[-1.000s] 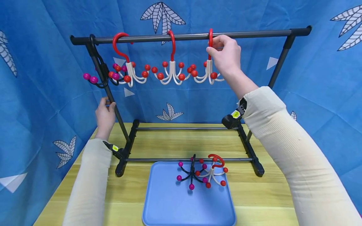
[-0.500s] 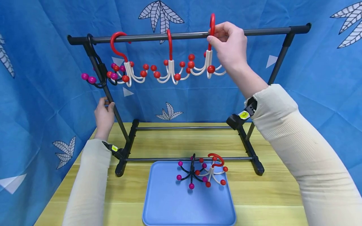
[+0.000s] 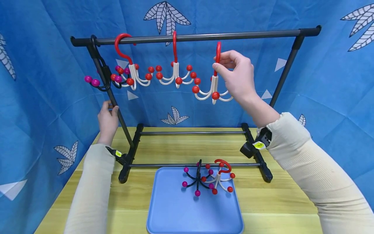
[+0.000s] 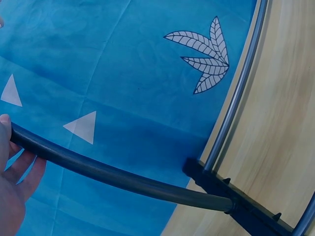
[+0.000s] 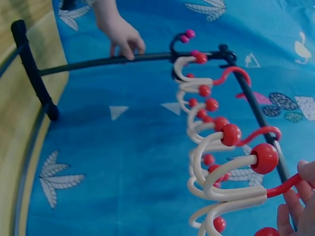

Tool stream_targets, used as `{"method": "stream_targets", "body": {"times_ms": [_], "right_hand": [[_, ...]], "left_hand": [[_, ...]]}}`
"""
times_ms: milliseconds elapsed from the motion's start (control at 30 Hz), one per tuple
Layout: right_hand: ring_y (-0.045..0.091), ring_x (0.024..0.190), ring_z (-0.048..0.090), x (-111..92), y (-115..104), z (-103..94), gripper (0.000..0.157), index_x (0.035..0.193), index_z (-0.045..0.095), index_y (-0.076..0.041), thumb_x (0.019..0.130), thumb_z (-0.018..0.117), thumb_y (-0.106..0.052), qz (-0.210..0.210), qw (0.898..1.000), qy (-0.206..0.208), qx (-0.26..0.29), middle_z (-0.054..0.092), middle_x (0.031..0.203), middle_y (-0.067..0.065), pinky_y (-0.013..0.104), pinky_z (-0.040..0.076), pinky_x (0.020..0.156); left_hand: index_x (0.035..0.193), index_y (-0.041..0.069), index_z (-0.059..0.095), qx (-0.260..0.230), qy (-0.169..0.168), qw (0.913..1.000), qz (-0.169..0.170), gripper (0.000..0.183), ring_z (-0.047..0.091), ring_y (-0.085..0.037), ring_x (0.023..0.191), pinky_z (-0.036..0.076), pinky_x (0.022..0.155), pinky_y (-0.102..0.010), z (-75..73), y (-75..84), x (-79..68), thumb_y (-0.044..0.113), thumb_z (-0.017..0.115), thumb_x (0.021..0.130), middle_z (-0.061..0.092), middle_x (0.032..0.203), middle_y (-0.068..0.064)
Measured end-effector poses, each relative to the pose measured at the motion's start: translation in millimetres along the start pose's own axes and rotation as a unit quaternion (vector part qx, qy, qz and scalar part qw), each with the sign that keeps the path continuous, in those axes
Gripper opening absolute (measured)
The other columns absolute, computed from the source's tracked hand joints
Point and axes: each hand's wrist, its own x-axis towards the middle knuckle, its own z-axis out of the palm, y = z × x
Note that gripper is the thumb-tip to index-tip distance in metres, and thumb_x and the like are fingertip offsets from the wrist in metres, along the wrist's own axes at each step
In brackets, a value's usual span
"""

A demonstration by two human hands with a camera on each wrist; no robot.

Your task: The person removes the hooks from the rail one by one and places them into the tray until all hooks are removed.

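Observation:
My right hand (image 3: pixel 238 73) pinches the red hook of a white hanger (image 3: pixel 214 85) with red balls on its curved arms. That hook's top now sits just below the dark rail (image 3: pixel 251 34) in the head view. In the right wrist view the white hanger's stem (image 5: pixel 241 192) lies close to the camera, its hook between thumb and fingers. My left hand (image 3: pixel 108 122) grips the rack's slanted left post (image 3: pixel 124 125), with fingers behind it; the left wrist view shows the same post (image 4: pixel 108 177) at the fingertips.
Two more red-hooked white hangers, one left (image 3: pixel 132 74) and one central (image 3: pixel 176 73), hang on the rail. At its left end hangs a black hanger (image 3: pixel 107 76) with magenta balls. A blue tray (image 3: pixel 190 214) bears a black hanger (image 3: pixel 198 177) and a white one (image 3: pixel 218 178).
My right hand has raised the white hanger's hook up off the rail, then brought it down in front of the rail. The central hanger has turned slightly. My left hand stays on the post.

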Motion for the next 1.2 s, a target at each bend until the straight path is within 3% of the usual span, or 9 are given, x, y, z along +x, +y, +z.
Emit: {"method": "stream_targets", "body": {"times_ms": [267,500,833,1200], "right_hand": [[0.012,0.091,0.057,-25,17,17.4,0.025,0.106,0.062,-0.007,0.085,0.064,-0.020,0.000,0.999,-0.033,0.012,0.064,0.100,0.007,0.028,0.045,0.087],[0.013,0.091,0.061,-48,26,38.0,0.022,0.102,0.063,-0.007,0.084,0.066,-0.019,0.011,0.996,-0.086,0.027,0.066,0.098,0.005,0.029,0.049,0.085],[0.013,0.081,0.062,-81,41,69.8,0.015,0.093,0.065,-0.011,0.081,0.069,-0.019,0.033,0.986,-0.165,0.008,0.065,0.091,0.001,0.027,0.051,0.077],[0.014,0.084,0.061,-119,57,101.6,0.009,0.085,0.068,-0.013,0.078,0.072,-0.016,0.046,0.972,-0.230,-0.015,0.063,0.084,-0.003,0.028,0.050,0.075]], "left_hand": [[0.127,0.005,0.041,-0.008,-0.002,1.0000,-0.003,0.039,0.052,-0.032,0.101,0.044,0.084,-0.045,0.5,0.0,0.7,0.029,0.037,0.098,0.052,0.117,-0.018],[0.126,0.005,0.042,-0.004,0.003,1.0000,-0.001,0.038,0.053,-0.032,0.101,0.044,0.083,-0.045,1.2,-1.1,1.7,0.030,0.037,0.097,0.052,0.116,-0.018],[0.127,0.006,0.041,-0.003,-0.003,1.0000,-0.006,0.040,0.052,-0.032,0.102,0.044,0.084,-0.045,0.4,-0.3,1.1,0.032,0.036,0.097,0.052,0.117,-0.018],[0.127,0.006,0.041,-0.006,0.000,1.0000,-0.006,0.039,0.053,-0.031,0.101,0.044,0.083,-0.044,0.6,0.0,-0.1,0.030,0.037,0.097,0.052,0.116,-0.018]]}}
